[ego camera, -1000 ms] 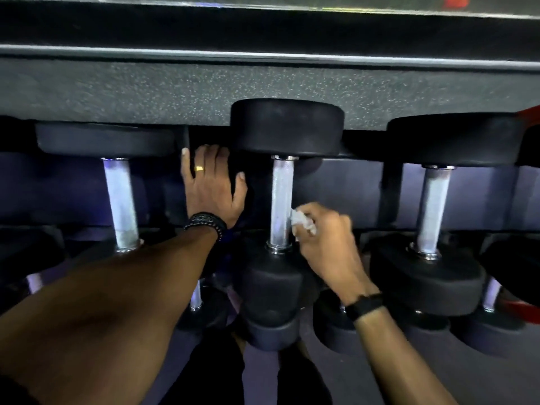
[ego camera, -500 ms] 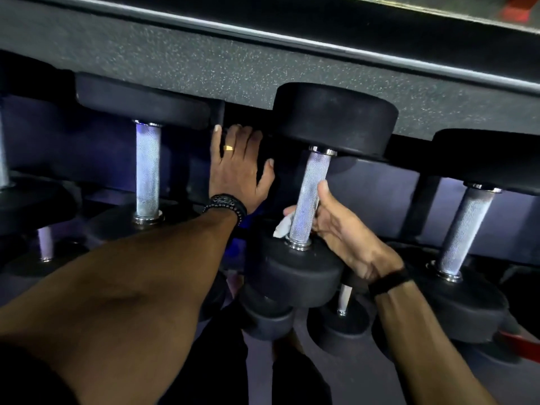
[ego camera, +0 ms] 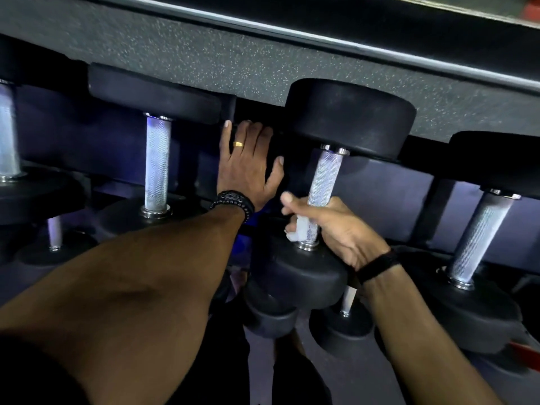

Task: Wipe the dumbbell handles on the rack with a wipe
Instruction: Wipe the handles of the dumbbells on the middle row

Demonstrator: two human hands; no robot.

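Seen from the head camera, the right hand (ego camera: 336, 226) is curled round the lower part of the knurled silver metal handle (ego camera: 323, 178) of the middle black round-ended dumbbell (ego camera: 349, 116), with a crumpled white wipe (ego camera: 298, 228) pinched between its fingers and the bar, just above the chrome collar and the dumbbell's near black end. The thumb sticks out to the left of the bar. A black band (ego camera: 377, 266) sits on that wrist. The left hand (ego camera: 248, 165), fingers straight and spread, lies flat against the dark rack (ego camera: 409, 182) between this dumbbell and the next black dumbbell with a silver handle (ego camera: 157, 162) to its left; it wears a gold ring (ego camera: 238, 144) and a black beaded bracelet (ego camera: 233, 201). Another black dumbbell with a knurled handle (ego camera: 479, 238) rests on the rack further right, well apart from both hands. Smaller dumbbells sit on a lower tier beneath.
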